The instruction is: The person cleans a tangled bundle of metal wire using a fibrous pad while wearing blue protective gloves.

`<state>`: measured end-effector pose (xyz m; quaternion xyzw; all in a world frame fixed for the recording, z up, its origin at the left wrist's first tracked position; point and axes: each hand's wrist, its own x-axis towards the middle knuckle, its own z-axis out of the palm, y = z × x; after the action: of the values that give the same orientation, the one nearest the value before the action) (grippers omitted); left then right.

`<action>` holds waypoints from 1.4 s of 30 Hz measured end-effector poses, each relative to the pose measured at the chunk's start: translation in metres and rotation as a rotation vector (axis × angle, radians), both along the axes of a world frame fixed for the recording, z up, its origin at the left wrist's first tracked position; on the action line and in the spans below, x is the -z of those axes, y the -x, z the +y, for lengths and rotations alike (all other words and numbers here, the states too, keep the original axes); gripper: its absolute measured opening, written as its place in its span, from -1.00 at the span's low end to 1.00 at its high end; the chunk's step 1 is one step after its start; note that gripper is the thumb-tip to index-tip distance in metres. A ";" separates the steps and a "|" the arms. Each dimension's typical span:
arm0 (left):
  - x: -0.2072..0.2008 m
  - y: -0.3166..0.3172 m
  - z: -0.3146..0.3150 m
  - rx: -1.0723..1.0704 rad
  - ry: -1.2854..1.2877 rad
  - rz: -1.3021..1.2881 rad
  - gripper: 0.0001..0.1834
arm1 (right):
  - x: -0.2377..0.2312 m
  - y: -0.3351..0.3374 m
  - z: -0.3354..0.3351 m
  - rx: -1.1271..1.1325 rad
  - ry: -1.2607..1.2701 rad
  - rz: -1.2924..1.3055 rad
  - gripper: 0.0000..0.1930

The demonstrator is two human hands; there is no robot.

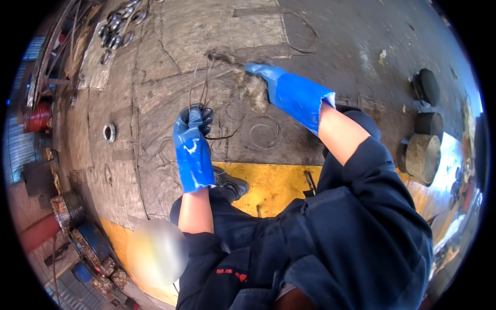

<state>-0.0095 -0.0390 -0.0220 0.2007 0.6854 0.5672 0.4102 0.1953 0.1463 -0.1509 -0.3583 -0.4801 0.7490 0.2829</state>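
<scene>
In a blue rubber glove, my left hand (pixel 192 124) is closed around a loop of thin dark wire (pixel 199 85) that rises above the fist. My right hand (pixel 271 82), gloved the same way, grips a shaggy grey-brown wad of fibre, like a rag (pixel 252 93). A darker strand (pixel 222 56) of similar stuff trails from the wad toward the top of the wire loop; whether they touch I cannot tell. Below the wad, thin wire coils (pixel 266 135) lie loose on the floor between my hands.
A pile of metal rings (pixel 118 31) sits at the far left, and one ring (pixel 109 132) lies apart. Dark round blocks (pixel 428 124) stand on the right. Another wire (pixel 316 39) curves across the far floor. Rusty drums (pixel 67 211) line the left edge. Yellow flooring (pixel 268 181) runs under me.
</scene>
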 end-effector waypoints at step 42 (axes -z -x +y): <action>0.009 0.005 -0.043 0.314 0.210 0.233 -0.62 | -0.087 0.016 -0.004 -0.175 -0.254 -0.848 -0.30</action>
<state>-0.0147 -0.0823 -0.0312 0.3252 0.7437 0.3951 0.4301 0.1798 0.1418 -0.0635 -0.5540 -0.6702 0.4924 0.0383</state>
